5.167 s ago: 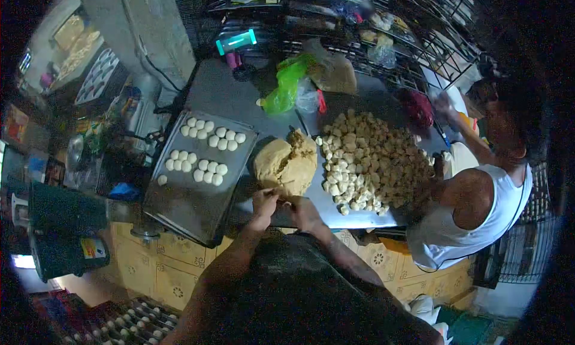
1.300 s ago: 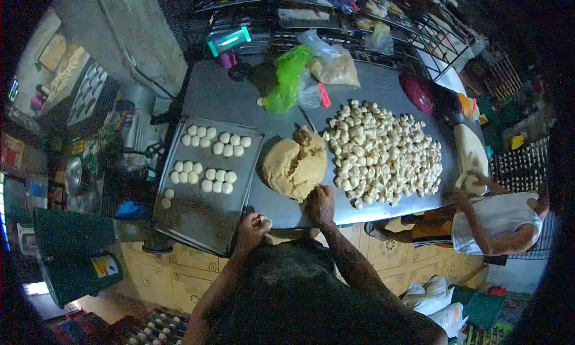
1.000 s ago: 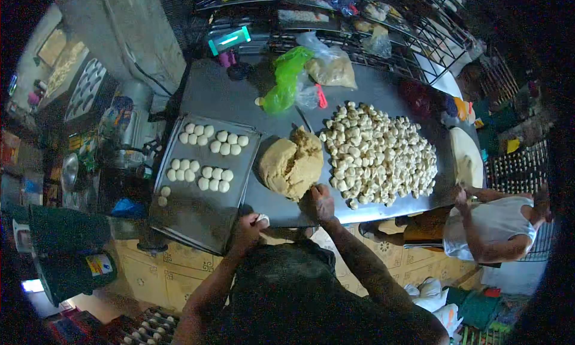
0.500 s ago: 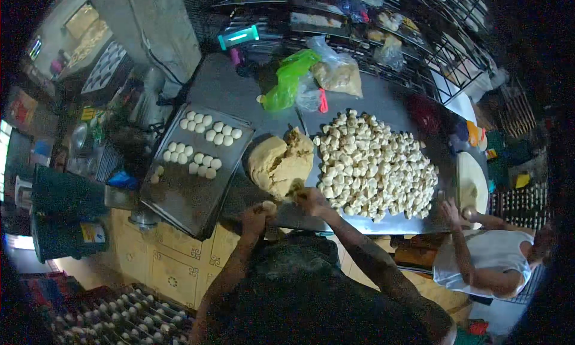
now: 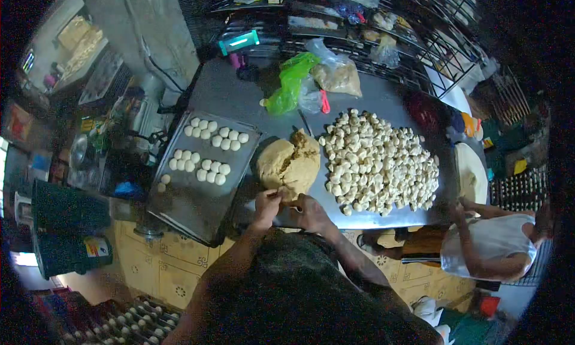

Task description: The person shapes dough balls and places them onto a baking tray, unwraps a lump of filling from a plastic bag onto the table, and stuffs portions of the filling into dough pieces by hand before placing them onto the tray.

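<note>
My left hand point(image 5: 267, 210) is closed at the front of a big tan mound point(image 5: 286, 168), its fingers curled round a small dough piece that is mostly hidden. Close beside it, my right hand point(image 5: 311, 216) has its fingers pinched together; whatever they grip is too small to make out. The mound is cracked open on top, with a browner, crumbly inside. On its right lies a wide heap of small pale dough pieces point(image 5: 380, 165). To the left, a dark metal tray point(image 5: 200, 216) bears round white dough balls point(image 5: 211, 171) in small clusters.
A green plastic bag point(image 5: 291, 84) and a clear bag of tan contents point(image 5: 338, 78) lie at the table's back. A co-worker in a white top point(image 5: 488, 249) stands at the right end, beside a pale rounded slab point(image 5: 470, 174). Dark green bins point(image 5: 72, 213) stand left.
My left hand has moved up and right with its dough piece, to the mound's front. My right hand has come slightly down beside it. The view has shifted a little.
</note>
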{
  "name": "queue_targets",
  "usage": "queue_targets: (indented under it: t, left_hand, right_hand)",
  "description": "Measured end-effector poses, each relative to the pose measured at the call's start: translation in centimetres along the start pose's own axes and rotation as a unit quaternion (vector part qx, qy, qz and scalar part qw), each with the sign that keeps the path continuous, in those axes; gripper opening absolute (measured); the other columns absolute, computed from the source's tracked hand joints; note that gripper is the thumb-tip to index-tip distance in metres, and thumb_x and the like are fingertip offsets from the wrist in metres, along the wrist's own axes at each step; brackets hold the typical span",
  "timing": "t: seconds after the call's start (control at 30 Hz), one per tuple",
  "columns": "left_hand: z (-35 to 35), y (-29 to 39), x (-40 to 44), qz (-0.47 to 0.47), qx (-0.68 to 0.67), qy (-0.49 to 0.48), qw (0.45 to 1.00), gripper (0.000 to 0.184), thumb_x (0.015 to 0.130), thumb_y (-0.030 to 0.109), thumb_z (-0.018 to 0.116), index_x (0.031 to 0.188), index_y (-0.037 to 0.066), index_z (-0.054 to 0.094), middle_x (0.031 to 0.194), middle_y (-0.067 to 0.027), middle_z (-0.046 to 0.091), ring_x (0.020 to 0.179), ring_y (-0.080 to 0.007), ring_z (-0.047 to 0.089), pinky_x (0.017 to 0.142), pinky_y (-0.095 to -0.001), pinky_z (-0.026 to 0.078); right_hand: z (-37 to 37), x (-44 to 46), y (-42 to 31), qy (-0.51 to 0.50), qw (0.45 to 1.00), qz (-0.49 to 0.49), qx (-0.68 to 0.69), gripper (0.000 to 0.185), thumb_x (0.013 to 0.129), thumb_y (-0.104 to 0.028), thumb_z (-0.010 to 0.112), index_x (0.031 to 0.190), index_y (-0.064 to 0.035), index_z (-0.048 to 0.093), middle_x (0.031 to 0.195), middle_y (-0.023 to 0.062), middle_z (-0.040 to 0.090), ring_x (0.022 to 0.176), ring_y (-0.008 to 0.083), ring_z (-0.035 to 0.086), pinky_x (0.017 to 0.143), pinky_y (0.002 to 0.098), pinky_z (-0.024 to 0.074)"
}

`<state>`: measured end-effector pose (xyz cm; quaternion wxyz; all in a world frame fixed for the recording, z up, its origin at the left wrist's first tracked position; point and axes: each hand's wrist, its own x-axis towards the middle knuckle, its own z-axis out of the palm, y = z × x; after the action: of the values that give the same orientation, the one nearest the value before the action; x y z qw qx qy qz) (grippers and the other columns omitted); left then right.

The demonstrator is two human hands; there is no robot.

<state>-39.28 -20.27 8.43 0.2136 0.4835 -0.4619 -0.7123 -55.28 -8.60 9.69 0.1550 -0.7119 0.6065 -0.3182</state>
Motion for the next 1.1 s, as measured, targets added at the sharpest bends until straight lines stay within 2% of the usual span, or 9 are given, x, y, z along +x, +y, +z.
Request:
queue_targets:
  t: [0.07,0.13,0.27,0.43,0.6,0.7,0.87,0.97,1.1]
  left_hand:
    - [-1.4,0.7,0.1,0.029,0.003,-0.006,1.000,0.022,0.091,0.023,0.072,0.093,0.001,0.072,0.082,-0.0043,0.069,0.074,-0.0127,0.062,0.066,-0.0283,0.050]
    - [-2.0,1.2,0.4,0.067,-0.023,-0.022,0.997,0.016,0.087,0.015,0.073,0.099,0.004,0.069,0.074,0.0014,0.064,0.064,-0.0094,0.057,0.058,-0.0281,0.046]
    - [-4.7,1.5,2.2,0.070,0.020,-0.141,0.987,0.015,0.085,0.014,0.075,0.097,0.006,0.070,0.073,0.0019,0.063,0.065,-0.0095,0.057,0.060,-0.0292,0.048]
    - [-3.7,0.8,1.3,0.238,0.235,-0.093,0.938,0.013,0.085,0.016,0.077,0.091,0.006,0.071,0.080,-0.0026,0.068,0.072,-0.0122,0.063,0.067,-0.0284,0.052]
    - [-0.5,0.4,-0.7,0.231,0.233,-0.059,0.943,0.016,0.086,0.013,0.075,0.094,0.000,0.071,0.086,-0.0074,0.073,0.077,-0.0158,0.069,0.067,-0.0287,0.053]
    - [1.4,-0.9,-0.2,0.020,0.007,-0.016,1.000,0.014,0.085,0.009,0.074,0.094,0.000,0.072,0.091,-0.0128,0.073,0.075,-0.0174,0.070,0.066,-0.0310,0.054]
    - [3.4,-3.8,-1.3,-0.001,-0.062,-0.145,0.988,0.018,0.088,0.015,0.071,0.100,0.001,0.070,0.095,-0.0098,0.073,0.087,-0.0179,0.068,0.080,-0.0362,0.055]
    - [4.4,-3.9,-3.6,0.297,0.254,-0.077,0.917,0.016,0.087,0.016,0.071,0.097,0.003,0.070,0.094,-0.0094,0.071,0.087,-0.0228,0.068,0.080,-0.0397,0.055]
    - [4.7,-4.6,-4.3,0.317,0.394,-0.010,0.862,0.024,0.087,0.017,0.070,0.107,0.005,0.068,0.093,-0.0104,0.070,0.091,-0.0272,0.067,0.083,-0.0408,0.053]
  right_hand:
    - [-0.2,1.9,-1.7,0.057,0.980,0.124,0.147,0.033,0.091,-0.006,0.061,0.122,0.0023,0.056,0.101,0.0145,0.065,0.089,0.0269,0.064,0.072,0.0364,0.0533]
    - [0.1,3.3,-2.8,0.154,0.825,0.343,0.422,0.027,0.093,-0.006,0.061,0.118,0.0033,0.058,0.105,0.0125,0.066,0.094,0.0200,0.066,0.073,0.0330,0.0556]
    - [1.4,4.2,-3.2,0.082,0.744,0.368,0.552,0.025,0.093,-0.008,0.064,0.116,0.0036,0.061,0.108,0.0111,0.068,0.097,0.0139,0.066,0.074,0.0302,0.0572]
    - [2.5,3.2,-1.8,0.080,0.792,0.319,0.514,0.023,0.090,-0.004,0.066,0.112,0.0042,0.063,0.103,0.0124,0.068,0.092,0.0154,0.067,0.072,0.0306,0.0572]
    - [-1.0,2.1,-2.7,0.064,0.938,0.245,0.235,0.021,0.088,-0.001,0.067,0.107,0.0053,0.063,0.101,0.0126,0.068,0.093,0.0146,0.067,0.074,0.0292,0.0565]
    - [-2.9,1.1,-2.0,0.092,0.967,0.166,0.172,0.019,0.087,-0.001,0.068,0.104,0.0055,0.064,0.100,0.0130,0.068,0.092,0.0152,0.067,0.075,0.0288,0.0556]
    - [-1.2,-3.5,5.0,0.037,0.908,0.179,0.376,0.023,0.085,-0.002,0.071,0.107,0.0016,0.066,0.099,0.0153,0.068,0.091,0.0197,0.067,0.079,0.0299,0.0535]
    - [-2.1,-3.8,5.3,0.051,0.857,0.181,0.481,0.029,0.082,-0.002,0.073,0.110,-0.0005,0.066,0.096,0.0159,0.066,0.087,0.0240,0.066,0.079,0.0319,0.0523]
    - [-5.3,-2.8,3.1,-0.080,0.975,0.088,0.188,0.023,0.078,-0.002,0.059,0.099,0.0019,0.067,0.096,0.0113,0.067,0.081,0.0208,0.064,0.075,0.0308,0.0530]
